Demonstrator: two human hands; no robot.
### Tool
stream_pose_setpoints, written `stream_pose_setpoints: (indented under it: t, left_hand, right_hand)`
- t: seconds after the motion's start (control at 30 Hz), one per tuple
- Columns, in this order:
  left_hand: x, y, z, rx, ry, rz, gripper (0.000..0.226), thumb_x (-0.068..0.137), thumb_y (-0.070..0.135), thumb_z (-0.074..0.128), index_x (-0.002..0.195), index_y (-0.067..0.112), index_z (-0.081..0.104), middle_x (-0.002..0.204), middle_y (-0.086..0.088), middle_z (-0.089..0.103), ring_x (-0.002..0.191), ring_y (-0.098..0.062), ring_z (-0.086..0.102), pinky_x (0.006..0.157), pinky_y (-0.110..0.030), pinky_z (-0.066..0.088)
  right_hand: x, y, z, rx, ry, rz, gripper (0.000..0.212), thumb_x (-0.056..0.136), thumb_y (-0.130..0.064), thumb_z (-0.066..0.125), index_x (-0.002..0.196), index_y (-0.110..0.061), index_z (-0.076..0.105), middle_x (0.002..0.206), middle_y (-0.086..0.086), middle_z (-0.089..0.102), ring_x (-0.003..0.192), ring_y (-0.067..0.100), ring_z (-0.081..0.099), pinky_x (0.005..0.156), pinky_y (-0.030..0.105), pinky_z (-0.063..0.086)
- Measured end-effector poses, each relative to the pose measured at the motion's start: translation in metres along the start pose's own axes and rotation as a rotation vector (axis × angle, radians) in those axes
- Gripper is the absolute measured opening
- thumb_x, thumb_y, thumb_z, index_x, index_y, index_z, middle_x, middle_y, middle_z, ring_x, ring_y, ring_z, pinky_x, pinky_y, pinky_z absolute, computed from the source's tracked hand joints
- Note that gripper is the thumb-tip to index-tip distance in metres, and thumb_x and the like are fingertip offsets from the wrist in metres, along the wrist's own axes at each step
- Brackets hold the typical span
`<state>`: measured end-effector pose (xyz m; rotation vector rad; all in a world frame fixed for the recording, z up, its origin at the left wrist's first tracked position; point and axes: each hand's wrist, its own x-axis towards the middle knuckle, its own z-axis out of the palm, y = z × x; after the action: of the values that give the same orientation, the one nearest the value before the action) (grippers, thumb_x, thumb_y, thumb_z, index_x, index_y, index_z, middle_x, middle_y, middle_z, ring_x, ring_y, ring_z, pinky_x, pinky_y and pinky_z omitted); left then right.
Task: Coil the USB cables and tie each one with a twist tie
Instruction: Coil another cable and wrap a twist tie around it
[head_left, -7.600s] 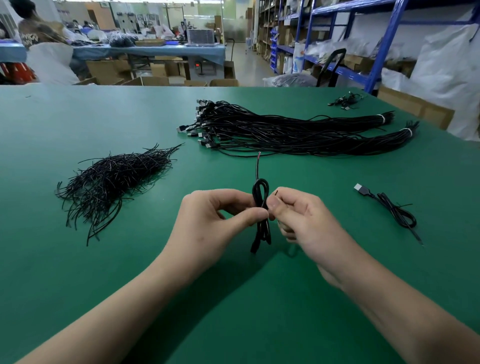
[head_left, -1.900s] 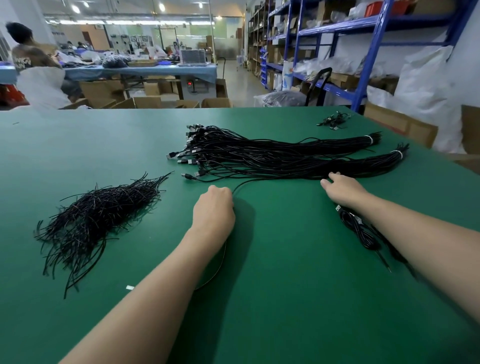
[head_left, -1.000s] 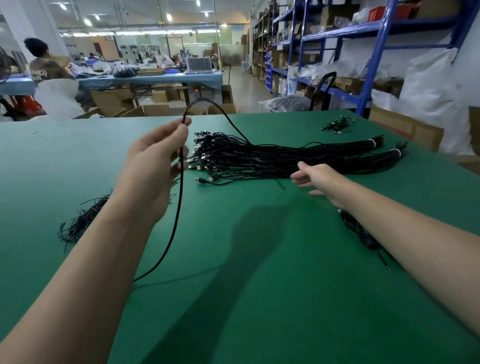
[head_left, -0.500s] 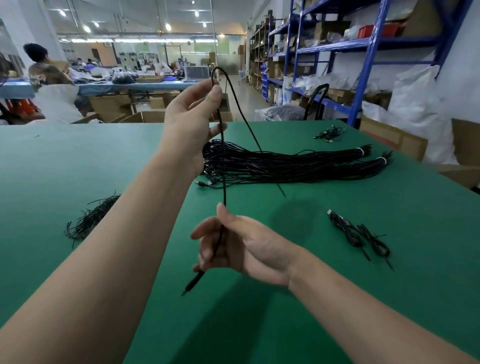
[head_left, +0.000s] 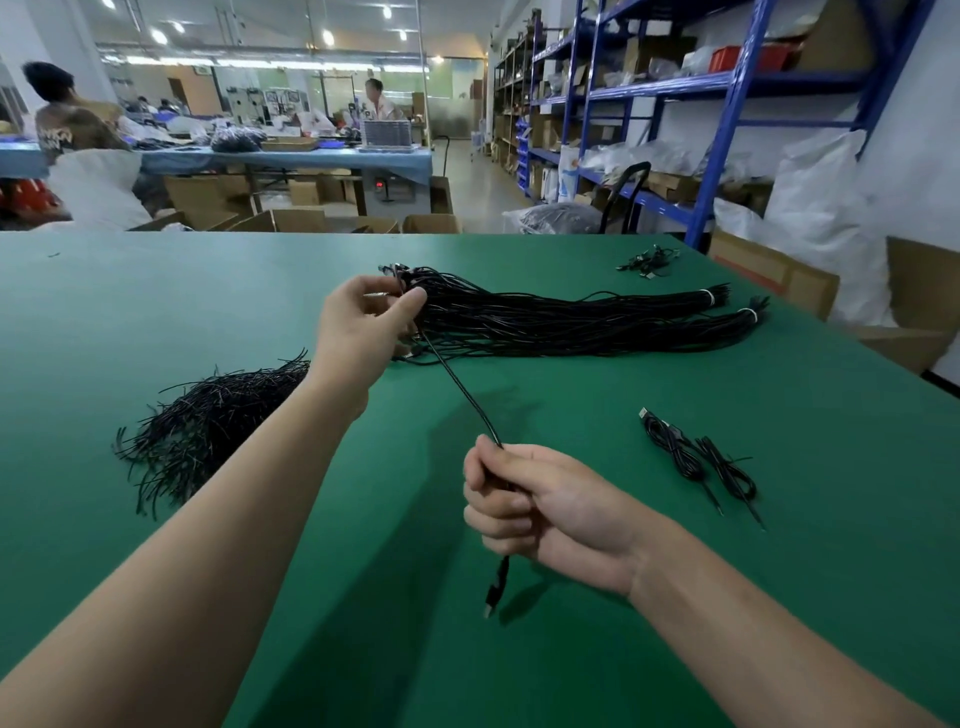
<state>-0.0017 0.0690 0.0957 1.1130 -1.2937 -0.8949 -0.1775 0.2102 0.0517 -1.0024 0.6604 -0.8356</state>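
While one USB cable (head_left: 462, 389) runs taut between both hands above the desk (head_left: 156, 291), its plug (head_left: 496, 592) dangling below the right hand (head_left: 550, 514), coiling has not begun. The right hand's fingers curl round it near the plug; the left hand (head_left: 363, 332) pinches it farther up, against the uncoiled bundle (head_left: 571, 322), which might snag it. Looping comes next, I judge, then a twist tie from the pile (head_left: 208, 421) at left. Two tied coils (head_left: 696, 457) lie to the right.
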Motion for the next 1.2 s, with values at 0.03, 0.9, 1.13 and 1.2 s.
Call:
stream_pose_setpoints:
  t: [0.03, 0.9, 1.13, 1.2]
  left_hand:
    - [-0.002, -0.003, -0.002, 0.132, 0.016, 0.032, 0.037, 0.09, 0.035, 0.076, 0.117, 0.014, 0.061, 0.101, -0.004, 0.064, 0.084, -0.014, 0.067, 0.067, -0.029, 0.057]
    - [-0.114, -0.054, 0.011, 0.624, -0.544, 0.607, 0.017, 0.105, 0.033, 0.045, 0.116, 0.037, 0.057, 0.078, 0.015, 0.046, 0.071, -0.012, 0.045, 0.067, -0.032, 0.043]
    - [-0.117, -0.031, 0.002, 0.601, -0.498, 0.749, 0.015, 0.1, 0.026, 0.061, 0.101, 0.015, 0.072, 0.086, 0.009, 0.055, 0.076, -0.014, 0.057, 0.069, -0.029, 0.048]
    - [-0.111, -0.026, -0.005, 0.565, -0.441, 0.763, 0.013, 0.097, 0.024, 0.066, 0.093, 0.013, 0.072, 0.082, 0.006, 0.054, 0.072, -0.012, 0.055, 0.067, -0.023, 0.045]
  right_hand:
    - [-0.003, -0.002, -0.001, -0.013, 0.007, -0.007, 0.032, 0.106, -0.033, 0.044, 0.083, -0.014, 0.056, 0.061, -0.003, 0.023, 0.057, 0.013, 0.018, 0.054, 0.028, 0.014]
    - [0.01, -0.041, -0.005, -0.142, 0.212, -0.419, 0.03, 0.109, -0.021, 0.035, 0.098, -0.008, 0.059, 0.063, -0.003, 0.047, 0.055, 0.01, 0.043, 0.048, 0.02, 0.041]
    - [0.019, -0.024, -0.022, -1.012, 0.477, -0.461, 0.025, 0.108, -0.016, 0.04, 0.103, -0.01, 0.063, 0.089, 0.004, 0.073, 0.083, 0.013, 0.069, 0.082, 0.025, 0.054]
    - [0.014, -0.019, -0.026, -1.098, 0.434, -0.363, 0.026, 0.108, -0.024, 0.042, 0.095, -0.02, 0.063, 0.074, 0.0, 0.07, 0.064, 0.008, 0.061, 0.066, 0.023, 0.051]
